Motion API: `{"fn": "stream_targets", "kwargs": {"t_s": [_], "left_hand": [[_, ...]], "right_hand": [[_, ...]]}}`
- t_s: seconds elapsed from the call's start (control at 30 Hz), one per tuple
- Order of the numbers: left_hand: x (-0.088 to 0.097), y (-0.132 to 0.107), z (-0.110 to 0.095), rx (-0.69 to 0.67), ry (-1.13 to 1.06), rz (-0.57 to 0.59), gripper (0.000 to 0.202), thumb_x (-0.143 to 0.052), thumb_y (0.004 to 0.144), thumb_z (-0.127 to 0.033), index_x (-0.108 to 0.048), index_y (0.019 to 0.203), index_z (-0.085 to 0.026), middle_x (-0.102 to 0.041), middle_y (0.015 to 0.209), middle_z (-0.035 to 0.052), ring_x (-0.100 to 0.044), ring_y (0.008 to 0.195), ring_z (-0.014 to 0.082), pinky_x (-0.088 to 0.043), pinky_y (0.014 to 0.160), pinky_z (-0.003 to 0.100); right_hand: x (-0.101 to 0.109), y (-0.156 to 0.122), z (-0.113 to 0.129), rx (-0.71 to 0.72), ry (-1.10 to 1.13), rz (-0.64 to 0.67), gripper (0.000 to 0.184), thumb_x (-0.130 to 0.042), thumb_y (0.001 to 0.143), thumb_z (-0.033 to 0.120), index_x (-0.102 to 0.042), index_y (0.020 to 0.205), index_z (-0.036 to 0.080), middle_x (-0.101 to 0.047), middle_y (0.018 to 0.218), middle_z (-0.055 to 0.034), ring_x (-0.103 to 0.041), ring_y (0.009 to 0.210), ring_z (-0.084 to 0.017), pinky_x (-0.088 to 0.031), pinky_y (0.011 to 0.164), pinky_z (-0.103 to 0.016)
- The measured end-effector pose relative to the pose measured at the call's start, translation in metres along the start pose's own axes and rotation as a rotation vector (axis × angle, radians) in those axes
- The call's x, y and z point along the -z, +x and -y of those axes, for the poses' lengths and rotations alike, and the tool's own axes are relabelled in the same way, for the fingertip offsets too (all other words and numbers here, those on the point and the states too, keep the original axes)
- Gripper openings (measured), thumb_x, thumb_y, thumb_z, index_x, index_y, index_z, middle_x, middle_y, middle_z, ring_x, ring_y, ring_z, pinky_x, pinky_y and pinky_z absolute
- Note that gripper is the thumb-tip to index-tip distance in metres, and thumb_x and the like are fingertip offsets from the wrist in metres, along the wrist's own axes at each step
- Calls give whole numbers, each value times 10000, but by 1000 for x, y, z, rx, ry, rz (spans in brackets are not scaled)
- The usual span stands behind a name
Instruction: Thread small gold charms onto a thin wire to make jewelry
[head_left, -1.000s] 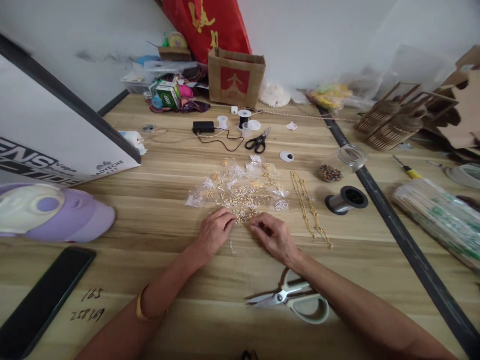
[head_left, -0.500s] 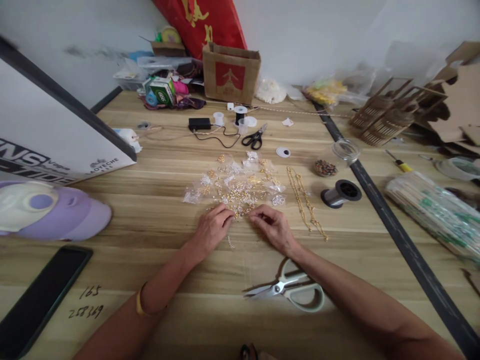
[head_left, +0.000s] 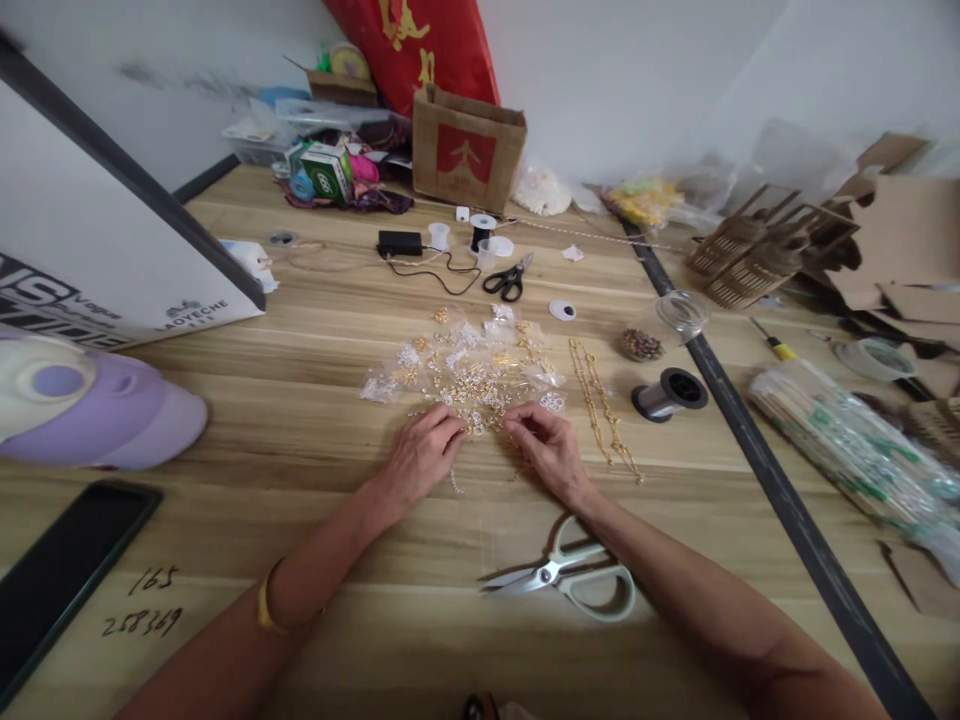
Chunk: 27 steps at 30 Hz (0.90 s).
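Note:
My left hand [head_left: 421, 452] rests at the near edge of a spread of small gold and silver jewelry findings [head_left: 480, 388]. Its thumb and fingertips are pressed together; what is between them is too small to make out. A short silver chain [head_left: 456, 482] lies just below those fingertips, and I cannot tell whether they hold it. Across a small gap, my right hand [head_left: 551, 450] is closed in a pinch at the pile's right near edge, its contents hidden. Small clear bags [head_left: 382, 385] of findings surround the pile. A gold chain [head_left: 592, 400] lies right of it.
White-handled scissors [head_left: 559, 572] lie near my right forearm. A wire spool [head_left: 669, 393] and a jar of beads [head_left: 642, 344] stand to the right. Black scissors [head_left: 508, 278] lie beyond the pile. On the left are a phone [head_left: 71, 580] and a purple-and-white object [head_left: 112, 405].
The view has shifted slightly, so most table items sit a little further left. The right hand's pinching fingers have turned slightly; both hands stay beside the pile.

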<state>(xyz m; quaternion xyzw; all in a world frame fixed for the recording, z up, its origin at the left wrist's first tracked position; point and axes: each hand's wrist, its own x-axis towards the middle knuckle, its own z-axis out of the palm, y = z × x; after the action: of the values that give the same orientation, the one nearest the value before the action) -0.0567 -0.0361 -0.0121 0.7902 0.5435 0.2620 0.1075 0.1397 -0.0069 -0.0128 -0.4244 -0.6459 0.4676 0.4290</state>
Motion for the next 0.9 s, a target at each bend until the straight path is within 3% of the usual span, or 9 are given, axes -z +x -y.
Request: {"fn": "stream_targets", "kwargs": {"t_s": [0.23, 0.4, 0.53, 0.9], "left_hand": [[2, -1, -13, -33, -140, -86, 135, -522, 843, -129, -649, 830, -174, -614, 835, 49, -578, 798, 157, -477, 739, 280], [5, -4, -19, 109, -413, 4, 81, -599, 802, -201, -644, 855, -159, -624, 791, 27, -559, 617, 110, -460, 592, 226], [12, -7, -24, 177, -494, 97, 114, -606, 802, -261, -651, 784, -158, -636, 706, 11, -559, 619, 121, -435, 582, 222], [13, -8, -22, 218, -606, 138, 156, -554, 823, -257, -639, 765, -139, -645, 686, 9, -564, 639, 125, -427, 611, 216]], "right_hand": [[0, -3, 3, 12, -22, 31, 150, -606, 818, 333, -632, 854, 189, -597, 760, -23, -551, 666, -139, -430, 528, -236], [-2, -7, 8, 173, -151, 107, 98, -574, 848, 270, -627, 833, 188, -588, 768, -30, -549, 696, -146, -428, 561, -249], [-3, -10, 11, 294, -226, 209, 99, -537, 875, 224, -629, 859, 188, -590, 774, -36, -557, 715, -149, -451, 633, -275], [-5, -11, 9, 361, -257, 281, 119, -519, 893, 205, -633, 905, 174, -600, 802, -50, -564, 712, -137, -452, 623, -248]]}}
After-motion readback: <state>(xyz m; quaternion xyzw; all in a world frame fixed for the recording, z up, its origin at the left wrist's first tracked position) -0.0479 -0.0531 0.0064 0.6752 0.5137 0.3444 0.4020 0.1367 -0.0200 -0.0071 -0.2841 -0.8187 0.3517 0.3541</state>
